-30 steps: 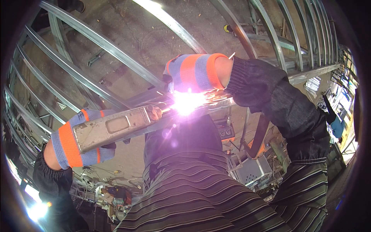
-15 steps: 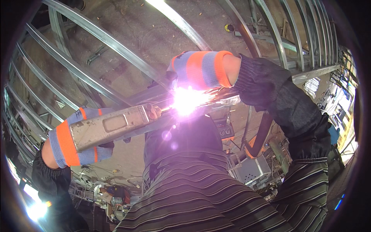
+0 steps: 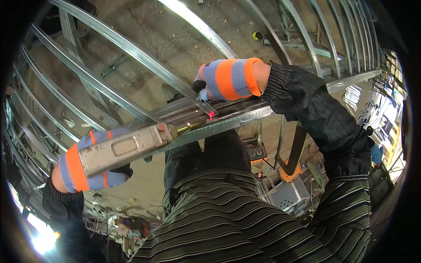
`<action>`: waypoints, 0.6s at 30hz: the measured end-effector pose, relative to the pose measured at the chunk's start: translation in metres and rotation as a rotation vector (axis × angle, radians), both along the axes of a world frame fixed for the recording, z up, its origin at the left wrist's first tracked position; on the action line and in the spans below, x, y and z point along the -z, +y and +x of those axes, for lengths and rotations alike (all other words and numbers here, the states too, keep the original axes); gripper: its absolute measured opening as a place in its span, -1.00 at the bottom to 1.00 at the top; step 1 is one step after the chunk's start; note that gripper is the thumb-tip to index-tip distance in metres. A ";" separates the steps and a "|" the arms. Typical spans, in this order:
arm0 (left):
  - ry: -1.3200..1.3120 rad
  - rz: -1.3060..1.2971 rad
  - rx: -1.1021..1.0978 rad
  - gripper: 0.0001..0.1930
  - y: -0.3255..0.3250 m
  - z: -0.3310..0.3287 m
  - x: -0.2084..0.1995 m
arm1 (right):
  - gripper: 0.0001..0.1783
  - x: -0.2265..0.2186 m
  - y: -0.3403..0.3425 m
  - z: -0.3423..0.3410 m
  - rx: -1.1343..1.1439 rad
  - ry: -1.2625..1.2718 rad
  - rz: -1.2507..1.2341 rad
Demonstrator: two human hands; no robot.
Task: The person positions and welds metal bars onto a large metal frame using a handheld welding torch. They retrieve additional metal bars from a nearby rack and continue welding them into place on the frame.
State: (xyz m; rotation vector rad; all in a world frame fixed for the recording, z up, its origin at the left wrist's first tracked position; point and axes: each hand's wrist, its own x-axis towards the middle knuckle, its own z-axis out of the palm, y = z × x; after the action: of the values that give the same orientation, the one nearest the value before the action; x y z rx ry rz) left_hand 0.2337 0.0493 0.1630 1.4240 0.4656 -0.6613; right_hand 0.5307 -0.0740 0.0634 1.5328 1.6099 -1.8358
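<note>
My left hand (image 3: 94,160), in a grey-blue and orange knitted glove, is wrapped round a boxy grey handheld welding gun (image 3: 125,149). Its brass nozzle (image 3: 188,127) points right, at a joint with a small red glowing spot (image 3: 211,115). There the end of a shiny square metal bar (image 3: 162,76) meets a long metal rail (image 3: 237,121). Just above that joint, my right hand (image 3: 228,79), in a matching glove with dark fingertips, is closed on the bar near its end; some of its fingers are hidden.
Several curved-looking metal bars (image 3: 315,52) run off the rail on both sides. Below the rail, by my legs, stand a dark box with knobs (image 3: 255,150) and a grey metal case (image 3: 289,195). Bright light (image 3: 44,241) glares at the lower left.
The bright white-violet welding flash and sparks at the joint have gone out, leaving a red spot. Both hands stay nearly in place; the gun's nozzle now shows plainly.
</note>
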 end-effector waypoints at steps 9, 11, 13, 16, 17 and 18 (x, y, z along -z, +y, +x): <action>-0.211 0.437 -0.435 -0.32 -0.079 -0.051 -0.055 | -0.45 -0.153 -0.145 -0.011 0.675 -0.083 0.773; -0.254 0.616 -0.499 -0.36 -0.115 -0.036 -0.056 | -0.20 -0.157 -0.176 -0.069 0.825 0.194 0.559; -0.408 0.788 -0.447 -0.35 -0.146 -0.015 -0.064 | -0.03 -0.151 -0.198 -0.127 0.850 0.305 0.736; -0.551 0.511 -0.618 -0.19 -0.199 0.020 -0.086 | -0.01 -0.119 -0.205 -0.193 1.060 0.165 1.007; -0.564 0.348 -0.707 -0.12 -0.215 0.027 -0.095 | -0.02 -0.107 -0.209 -0.203 1.185 0.179 0.992; -0.557 0.103 -0.779 -0.05 -0.230 0.028 -0.110 | -0.03 -0.101 -0.219 -0.207 1.207 0.116 1.038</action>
State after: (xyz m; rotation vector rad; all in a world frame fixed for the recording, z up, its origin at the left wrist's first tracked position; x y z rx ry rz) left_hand 0.2619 -0.1804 0.2725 1.3114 0.5560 0.3842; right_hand 0.3238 -0.2929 0.1646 3.4735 2.0086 -1.4007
